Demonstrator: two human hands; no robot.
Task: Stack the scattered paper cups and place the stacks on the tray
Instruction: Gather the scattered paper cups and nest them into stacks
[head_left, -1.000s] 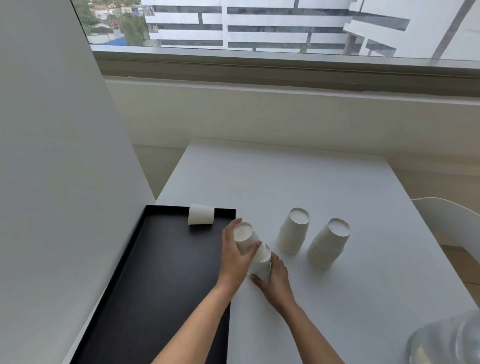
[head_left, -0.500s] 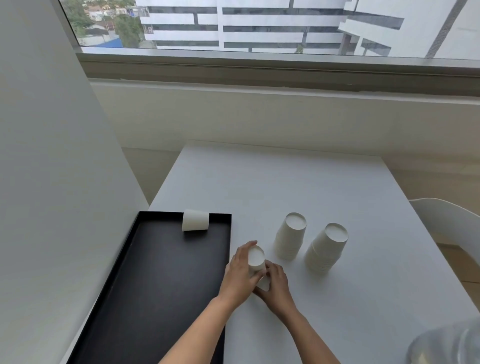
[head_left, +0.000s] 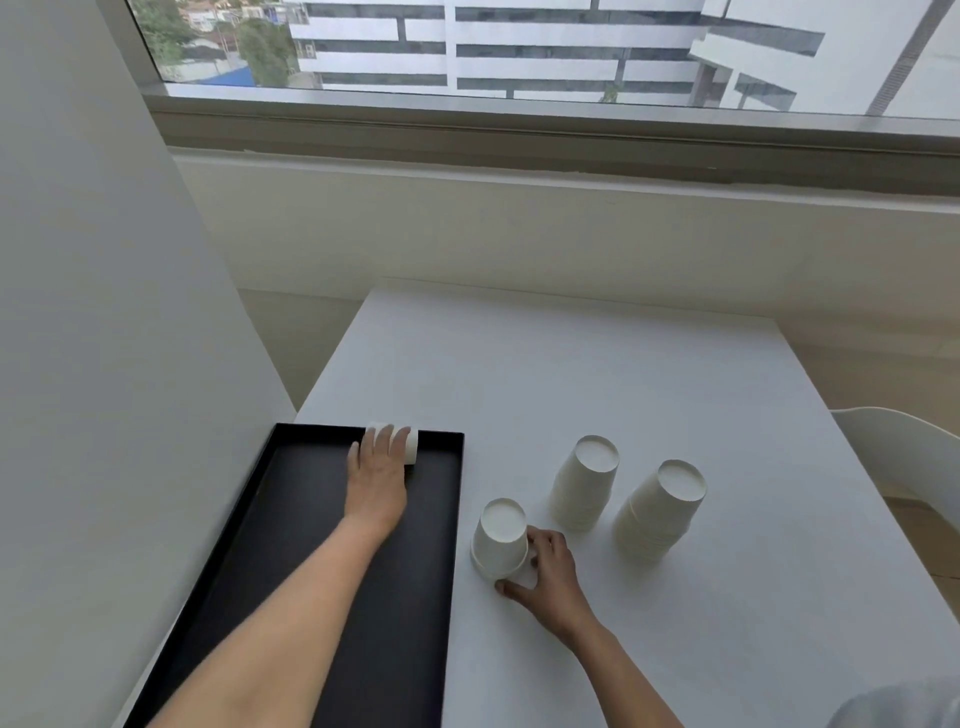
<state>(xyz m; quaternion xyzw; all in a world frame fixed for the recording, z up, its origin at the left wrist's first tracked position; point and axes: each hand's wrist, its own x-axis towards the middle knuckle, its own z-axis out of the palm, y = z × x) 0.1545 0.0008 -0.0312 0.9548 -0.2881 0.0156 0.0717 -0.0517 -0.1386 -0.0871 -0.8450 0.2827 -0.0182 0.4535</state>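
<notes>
- Smooth white table (head_left: 571, 374); flat black rectangular tray (head_left: 311, 545) at its left;
- single white paper cup (head_left: 410, 444) on its side at the tray's far rim, left hand (head_left: 376, 483) resting on it, fingers nearly straight;
- short inverted stack of white paper cups (head_left: 500, 540) just right of the tray, right hand (head_left: 550, 587) gripping its lower end;
- taller tapered stack (head_left: 584, 483) and second tall stack (head_left: 660, 512) beside it.

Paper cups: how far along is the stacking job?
Done: two tall stacks of white paper cups stand upside down on the white table. In hand: the right hand grips a short stack beside the black tray; the left hand touches a lone cup lying in it. Left: stack that cup, move all stacks onto the tray.
</notes>
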